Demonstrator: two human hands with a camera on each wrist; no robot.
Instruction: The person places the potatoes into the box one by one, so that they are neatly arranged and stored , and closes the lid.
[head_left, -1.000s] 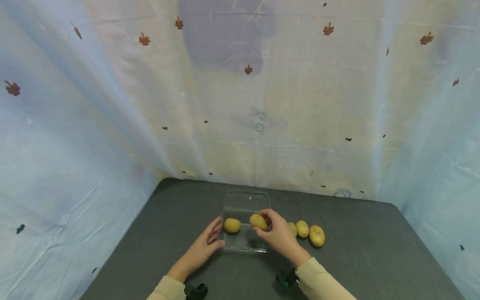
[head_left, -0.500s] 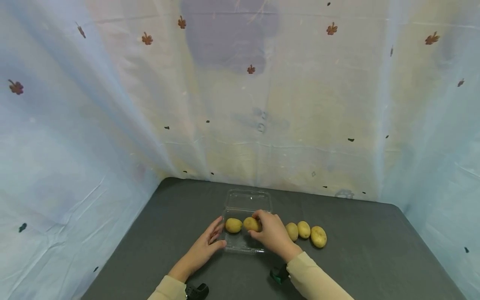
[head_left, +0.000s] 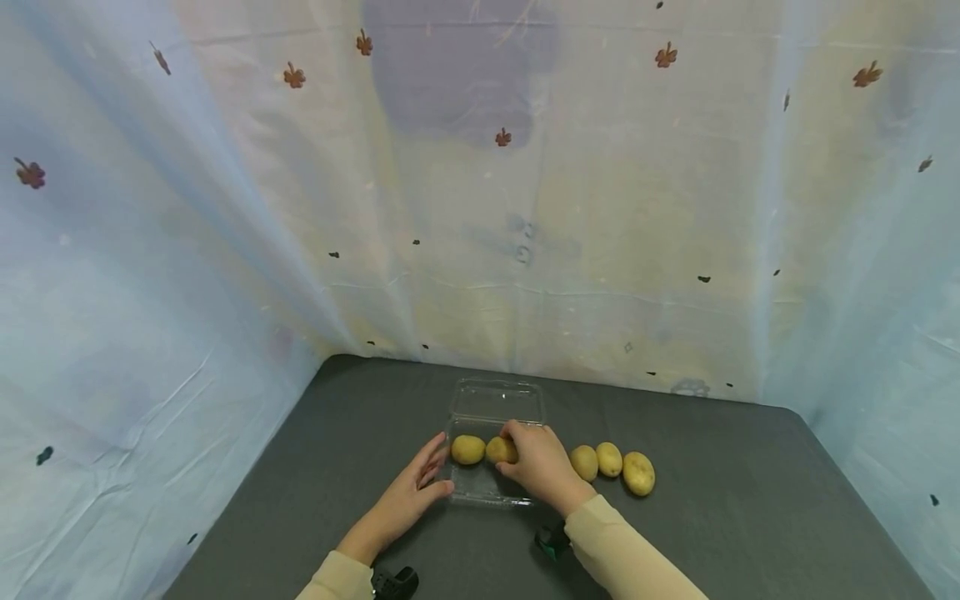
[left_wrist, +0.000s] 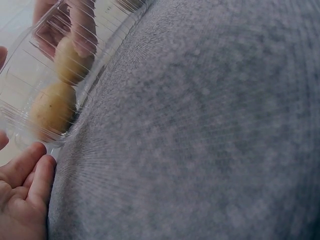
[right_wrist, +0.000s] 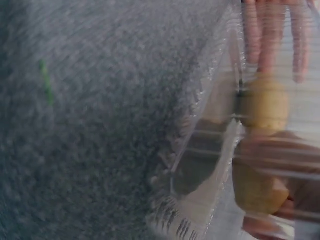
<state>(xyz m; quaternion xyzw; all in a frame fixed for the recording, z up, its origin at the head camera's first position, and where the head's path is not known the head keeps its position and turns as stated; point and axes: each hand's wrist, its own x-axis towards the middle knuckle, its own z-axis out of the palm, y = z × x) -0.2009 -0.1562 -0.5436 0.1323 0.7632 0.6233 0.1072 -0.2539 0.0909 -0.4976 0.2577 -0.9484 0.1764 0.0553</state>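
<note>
A clear plastic clamshell box (head_left: 487,492) lies with its lid (head_left: 498,400) folded back on the far side. One potato (head_left: 468,450) sits inside at the left. Beside it, a second potato (head_left: 500,451) is gripped by my right hand (head_left: 542,467), thumb and fingers curled about it down in the box. In the left wrist view the held potato (left_wrist: 72,61) appears to touch the other potato (left_wrist: 54,110). My left hand (head_left: 405,492) rests at the box's left side with fingers extended and thumb at the near corner. The right wrist view is blurred.
To the right of the box, three potatoes lie in a row: a near one (head_left: 583,462), a middle one (head_left: 609,459) and a larger one (head_left: 639,474). They stand on a dark grey table (head_left: 720,517). A patterned curtain (head_left: 480,317) rises behind the table and at its sides.
My right hand has carried the second potato left and down into the box, up against the first potato. The left hand stays at the box's side.
</note>
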